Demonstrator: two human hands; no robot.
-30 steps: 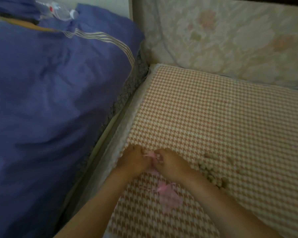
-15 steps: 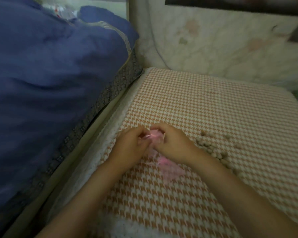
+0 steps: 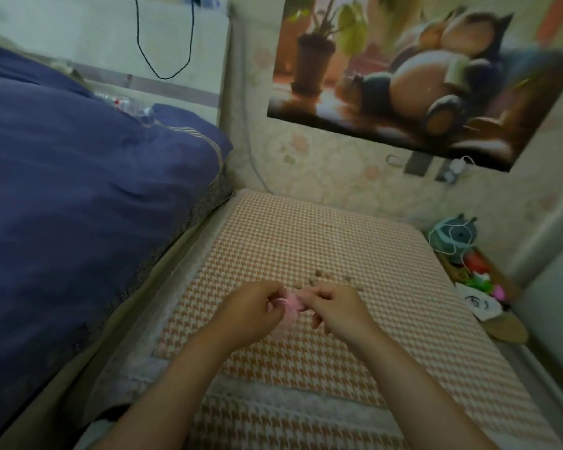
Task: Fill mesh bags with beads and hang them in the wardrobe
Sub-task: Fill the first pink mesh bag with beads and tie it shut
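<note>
A small pink mesh bag (image 3: 291,305) hangs between my two hands above the orange houndstooth mattress (image 3: 306,241). My left hand (image 3: 251,311) pinches its left side near the drawstring. My right hand (image 3: 337,308) pinches its right side at the top. Both hands are closed on the bag. A few tan beads (image 3: 319,277) lie loose on the mattress just behind my hands; more may be hidden under my right hand. No wardrobe is in view.
A blue duvet (image 3: 78,196) is piled high on the left. A poster (image 3: 413,69) hangs on the wall behind the mattress. Past the mattress's right edge stand a teal object (image 3: 455,237) and a box of colourful clutter (image 3: 481,280).
The view has tilted up, so the wall and poster now show. My hands have lifted the pink bag slightly and moved a little apart; the second pink piece on the mattress is no longer visible.
</note>
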